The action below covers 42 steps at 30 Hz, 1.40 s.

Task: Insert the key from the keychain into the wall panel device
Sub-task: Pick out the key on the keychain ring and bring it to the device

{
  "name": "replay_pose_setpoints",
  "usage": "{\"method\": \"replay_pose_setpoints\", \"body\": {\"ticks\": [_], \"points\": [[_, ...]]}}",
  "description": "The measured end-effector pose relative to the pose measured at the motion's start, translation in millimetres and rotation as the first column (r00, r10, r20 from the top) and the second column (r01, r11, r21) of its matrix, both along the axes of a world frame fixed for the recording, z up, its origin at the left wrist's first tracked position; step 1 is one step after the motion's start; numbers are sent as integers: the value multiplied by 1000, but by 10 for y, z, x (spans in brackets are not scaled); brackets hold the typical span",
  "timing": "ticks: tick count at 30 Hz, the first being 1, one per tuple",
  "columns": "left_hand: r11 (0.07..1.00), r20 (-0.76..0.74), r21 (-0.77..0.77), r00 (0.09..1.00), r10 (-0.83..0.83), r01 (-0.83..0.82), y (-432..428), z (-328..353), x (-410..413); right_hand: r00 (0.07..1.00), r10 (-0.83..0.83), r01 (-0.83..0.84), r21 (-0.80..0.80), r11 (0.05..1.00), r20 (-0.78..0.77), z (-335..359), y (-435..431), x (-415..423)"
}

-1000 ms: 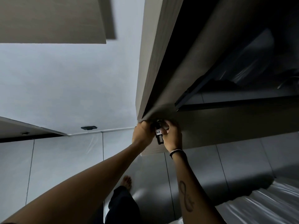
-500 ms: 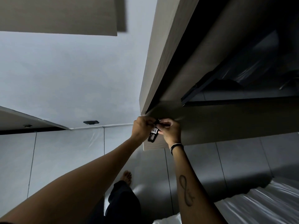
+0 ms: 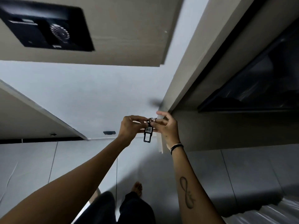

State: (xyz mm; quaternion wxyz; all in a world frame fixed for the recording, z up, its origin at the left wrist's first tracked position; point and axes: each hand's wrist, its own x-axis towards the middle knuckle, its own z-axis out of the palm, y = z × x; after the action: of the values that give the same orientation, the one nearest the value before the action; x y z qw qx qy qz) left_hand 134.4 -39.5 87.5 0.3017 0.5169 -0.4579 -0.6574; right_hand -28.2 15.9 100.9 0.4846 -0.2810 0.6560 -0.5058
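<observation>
A black keychain tag (image 3: pixel 148 133) with a white label reading 407 hangs from a small metal ring (image 3: pixel 151 119). My left hand (image 3: pixel 131 126) pinches the ring from the left. My right hand (image 3: pixel 166 126) pinches it from the right, index finger raised. Both hands are held out in front of me, beside the corner of a beige wall edge (image 3: pixel 163 109). A black wall panel device (image 3: pixel 47 26) with a round dial sits on a beige panel at the top left, far above the hands. The key itself is hidden by my fingers.
A white wall fills the middle, with a small dark plate (image 3: pixel 109 132) low on it. A dark recess (image 3: pixel 258 88) opens on the right. Grey floor tiles, my dark trousers and a bare foot (image 3: pixel 137 189) are below. White bedding (image 3: pixel 267 214) lies at the bottom right.
The view has tilted, bringing the black wall panel device into sight at the top left. My hands have come slightly away from the wall corner, and the tag now hangs straight down.
</observation>
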Motion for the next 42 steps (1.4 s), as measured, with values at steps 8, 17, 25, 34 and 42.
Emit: {"method": "replay_pose_setpoints", "body": {"ticks": [8,17,25,34,42], "points": [[981,-99,-164,992,84,-99,-266,1018,1159,980,200,-195,-193,962,5,1031,-420,999],[945,-284,-296,958,50,-137,-650,2373,2069,936,321,-351,-395,849,-144,2496,-927,1751],[898,-346,-418,938,-17,-138,-915,3529,2271,926,293,-377,-533,757,-238,3608,-1239,1957],[856,-304,-508,950,-74,-96,-1140,4341,2276,945,194,-318,-602,732,-263,4353,-1347,1963],[845,-352,-522,932,-86,-119,-1229,4708,2231,952,164,-297,-648,701,-259,4733,-1384,1943]]}}
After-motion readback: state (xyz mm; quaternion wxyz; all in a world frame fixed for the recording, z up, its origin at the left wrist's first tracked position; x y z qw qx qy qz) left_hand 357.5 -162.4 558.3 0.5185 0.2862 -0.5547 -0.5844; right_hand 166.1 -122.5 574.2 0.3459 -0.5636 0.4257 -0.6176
